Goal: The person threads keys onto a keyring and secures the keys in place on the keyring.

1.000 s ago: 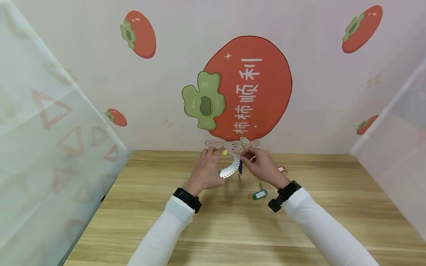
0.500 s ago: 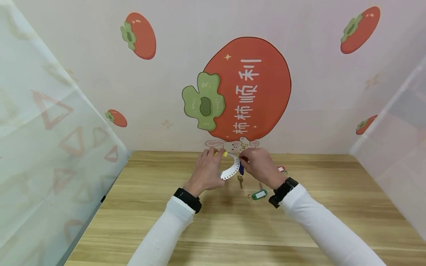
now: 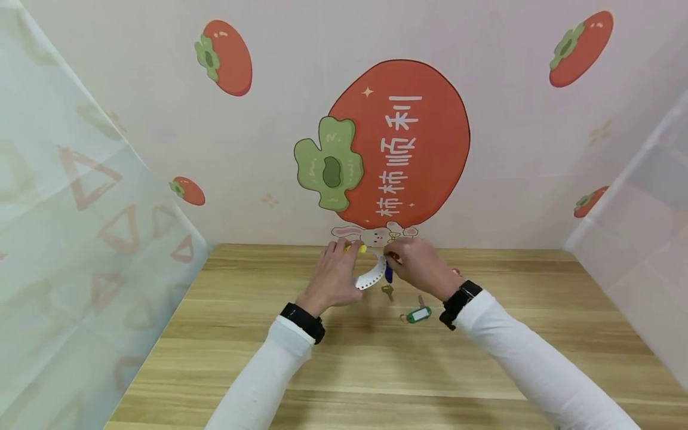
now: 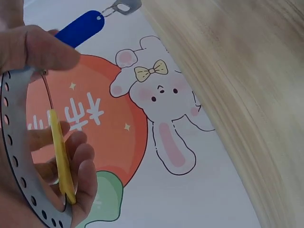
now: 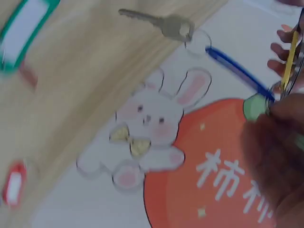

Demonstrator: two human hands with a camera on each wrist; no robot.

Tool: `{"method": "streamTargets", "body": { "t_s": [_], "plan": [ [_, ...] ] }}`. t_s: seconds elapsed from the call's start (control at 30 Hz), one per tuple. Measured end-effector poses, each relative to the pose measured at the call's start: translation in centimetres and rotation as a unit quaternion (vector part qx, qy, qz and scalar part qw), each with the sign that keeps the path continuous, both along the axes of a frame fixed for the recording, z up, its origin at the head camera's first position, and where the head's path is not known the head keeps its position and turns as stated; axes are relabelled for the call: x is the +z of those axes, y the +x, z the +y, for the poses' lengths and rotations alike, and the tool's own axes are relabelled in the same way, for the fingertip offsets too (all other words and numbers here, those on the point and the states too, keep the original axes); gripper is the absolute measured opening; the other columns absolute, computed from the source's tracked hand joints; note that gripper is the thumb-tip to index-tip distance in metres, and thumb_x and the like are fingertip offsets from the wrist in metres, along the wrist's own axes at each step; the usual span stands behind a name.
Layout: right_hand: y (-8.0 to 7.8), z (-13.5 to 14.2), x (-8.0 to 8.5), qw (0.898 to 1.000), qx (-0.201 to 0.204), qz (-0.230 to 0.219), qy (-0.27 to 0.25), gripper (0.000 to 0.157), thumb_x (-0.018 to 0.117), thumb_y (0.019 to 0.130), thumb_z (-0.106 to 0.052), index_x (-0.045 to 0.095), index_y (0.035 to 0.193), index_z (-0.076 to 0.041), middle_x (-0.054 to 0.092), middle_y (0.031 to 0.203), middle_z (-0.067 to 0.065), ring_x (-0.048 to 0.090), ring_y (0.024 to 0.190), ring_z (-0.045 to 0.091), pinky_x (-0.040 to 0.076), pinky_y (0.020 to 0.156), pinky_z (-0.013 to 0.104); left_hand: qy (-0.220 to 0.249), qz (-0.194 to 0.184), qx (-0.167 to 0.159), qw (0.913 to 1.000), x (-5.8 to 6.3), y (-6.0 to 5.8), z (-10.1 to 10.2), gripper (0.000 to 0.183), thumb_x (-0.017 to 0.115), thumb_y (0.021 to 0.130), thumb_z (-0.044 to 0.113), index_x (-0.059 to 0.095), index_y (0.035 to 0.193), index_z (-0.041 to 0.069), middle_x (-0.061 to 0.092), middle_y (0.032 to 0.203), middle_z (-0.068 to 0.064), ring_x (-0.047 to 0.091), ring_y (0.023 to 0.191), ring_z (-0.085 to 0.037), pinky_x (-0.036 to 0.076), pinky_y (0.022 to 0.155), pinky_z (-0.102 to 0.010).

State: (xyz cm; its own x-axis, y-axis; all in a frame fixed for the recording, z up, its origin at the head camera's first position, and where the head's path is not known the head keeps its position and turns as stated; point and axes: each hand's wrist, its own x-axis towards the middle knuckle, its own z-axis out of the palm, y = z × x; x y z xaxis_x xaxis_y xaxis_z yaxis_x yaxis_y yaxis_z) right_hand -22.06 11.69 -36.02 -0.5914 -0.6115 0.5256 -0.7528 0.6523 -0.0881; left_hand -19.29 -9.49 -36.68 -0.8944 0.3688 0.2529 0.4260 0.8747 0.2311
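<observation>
With the curved holed plate (image 3: 371, 279) as our landmark, our left hand (image 3: 334, 276) grips it from its left side, fingers curled by the yellow bar (image 4: 61, 159) that spans its gap. Our right hand (image 3: 423, 266) pinches the blue tag (image 3: 389, 273) near its upper end, at the plate's right edge; blur hides the exact contact. A key (image 3: 388, 292) hangs from that tag, below the plate. On the wooden table (image 3: 258, 370), the green tag (image 3: 418, 314) lies nearer us than the plate and to its right; the red tag (image 5: 14, 185) lies farther right of it.
</observation>
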Motion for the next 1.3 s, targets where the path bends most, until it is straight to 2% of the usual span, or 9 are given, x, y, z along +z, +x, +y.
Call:
{"method": "streamTargets", "body": {
  "t_s": [0.13,0.23,0.5,0.67,0.8,0.97,1.17,1.23,1.3],
  "plan": [
    [0.1,-0.6,-0.5,0.988,-0.064,-0.088,-0.110,0.005,0.077,0.088,-0.007,0.077,0.089,-0.003,0.072,0.078,0.004,0.069,0.068,0.015,0.057,0.063,0.033,0.001,0.012,0.016,0.9998,0.0,-0.1,0.2,0.094,0.086,0.061,0.022,0.050,0.146,0.006,0.051,0.132,-0.016,0.048,0.112,-0.034,0.045,0.093,-0.049],
    [0.2,-1.0,-0.7,0.981,-0.081,-0.104,-0.139,0.004,0.078,0.087,-0.007,0.078,0.085,-0.003,0.072,0.075,0.004,0.068,0.065,0.015,0.057,0.061,0.034,0.001,0.013,0.021,0.9997,0.0,-0.2,0.4,0.094,0.086,0.061,0.022,0.050,0.146,0.006,0.051,0.132,-0.017,0.049,0.113,-0.035,0.045,0.094,-0.049],
    [0.2,-0.7,-0.6,0.999,-0.025,-0.011,-0.034,0.004,0.080,0.084,-0.003,0.077,0.085,-0.001,0.072,0.077,0.006,0.067,0.065,0.017,0.057,0.061,0.032,-0.021,0.021,0.009,0.9995,-0.3,-0.1,0.2,0.090,0.085,0.059,0.022,0.054,0.142,0.007,0.055,0.128,-0.017,0.051,0.107,-0.032,0.047,0.088,-0.047],
    [0.2,-0.2,-0.4,0.999,0.018,0.028,0.043,0.012,0.085,0.080,-0.004,0.077,0.089,-0.002,0.072,0.080,0.006,0.069,0.068,0.019,0.058,0.064,0.033,-0.021,0.008,-0.002,0.9997,-0.4,-0.2,0.1,0.092,0.085,0.058,0.021,0.054,0.143,0.008,0.053,0.133,-0.016,0.052,0.115,-0.033,0.046,0.094,-0.050],
    [0.1,-0.1,-0.4,0.997,0.023,0.034,0.059,0.012,0.084,0.081,-0.003,0.076,0.089,-0.002,0.071,0.079,0.006,0.069,0.068,0.019,0.058,0.064,0.032,-0.014,0.001,-0.004,0.9999,-0.6,-0.3,0.1,0.091,0.085,0.060,0.022,0.053,0.144,0.007,0.053,0.133,-0.017,0.051,0.114,-0.033,0.046,0.095,-0.050],
    [0.2,-0.6,-0.6,0.998,-0.030,-0.042,-0.029,0.006,0.079,0.087,-0.006,0.075,0.090,-0.002,0.071,0.079,0.005,0.066,0.067,0.015,0.057,0.063,0.031,-0.001,0.017,0.008,0.9998,-0.6,-0.3,0.1,0.090,0.084,0.060,0.021,0.053,0.143,0.005,0.054,0.127,-0.017,0.051,0.106,-0.033,0.046,0.089,-0.047],
    [0.9,-1.3,-1.2,0.964,-0.115,-0.174,-0.165,0.010,0.075,0.091,-0.011,0.077,0.088,-0.002,0.072,0.077,0.005,0.068,0.066,0.015,0.057,0.060,0.032,0.000,0.023,0.028,0.9993,-0.5,-0.2,0.3,0.093,0.086,0.060,0.023,0.051,0.145,0.005,0.053,0.129,-0.018,0.050,0.108,-0.034,0.045,0.092,-0.048],
    [1.1,-1.5,-1.3,0.956,-0.123,-0.189,-0.187,0.010,0.075,0.091,-0.011,0.077,0.089,-0.001,0.072,0.077,0.005,0.068,0.065,0.014,0.056,0.059,0.032,0.000,0.025,0.030,0.9992,-0.5,-0.1,0.3,0.094,0.087,0.060,0.023,0.051,0.145,0.005,0.053,0.129,-0.018,0.050,0.108,-0.034,0.045,0.093,-0.049],
    [1.1,-1.6,-1.3,0.956,-0.121,-0.185,-0.190,0.009,0.075,0.091,-0.009,0.078,0.088,-0.001,0.072,0.076,0.004,0.066,0.063,0.013,0.055,0.057,0.030,-0.001,0.027,0.028,0.9993,-0.4,0.0,0.3,0.093,0.087,0.060,0.024,0.052,0.144,0.005,0.053,0.128,-0.018,0.050,0.108,-0.034,0.046,0.092,-0.049]
  ]
}}
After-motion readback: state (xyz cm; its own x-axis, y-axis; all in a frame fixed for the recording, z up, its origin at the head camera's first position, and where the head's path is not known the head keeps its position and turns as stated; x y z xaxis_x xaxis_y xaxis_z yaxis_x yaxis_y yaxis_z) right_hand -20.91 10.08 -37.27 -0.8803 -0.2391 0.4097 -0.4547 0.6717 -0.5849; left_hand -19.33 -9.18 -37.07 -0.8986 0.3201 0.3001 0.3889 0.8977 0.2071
